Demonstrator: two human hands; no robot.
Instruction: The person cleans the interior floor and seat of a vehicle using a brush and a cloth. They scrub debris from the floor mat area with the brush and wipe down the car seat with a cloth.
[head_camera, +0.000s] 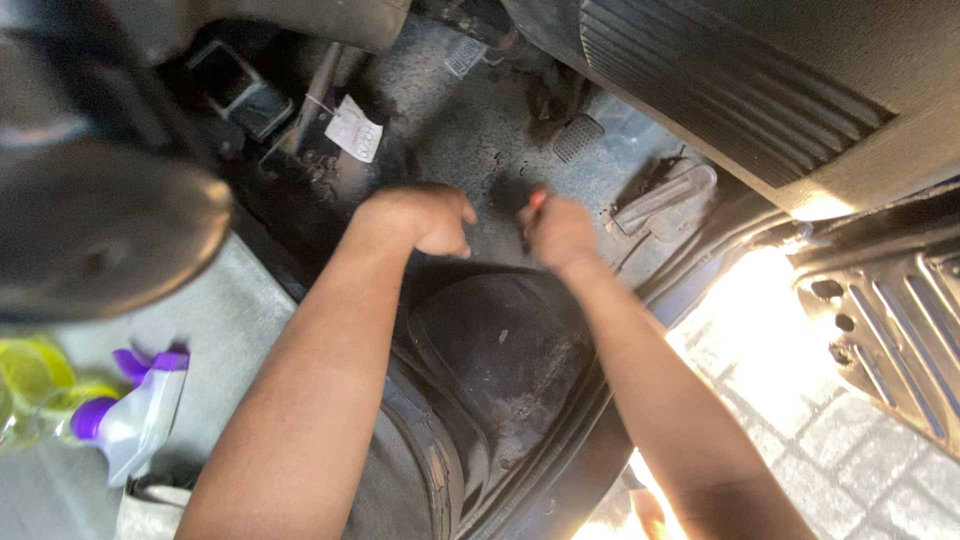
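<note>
Both my arms reach down into a car's footwell. My left hand is curled into a fist, knuckles up, and rests on the grey carpet at the far edge of a black rubber floor mat. My right hand is just to its right, blurred. Its fingers are closed around a small reddish object that pokes out at the top. What the left fist holds, if anything, is hidden under the fingers.
A small ribbed pedal and a long pedal stand beyond my right hand. A white paper tag hangs at upper left. A white spray bottle with a purple nozzle and a yellow bottle lie at left. A metal door sill is at right.
</note>
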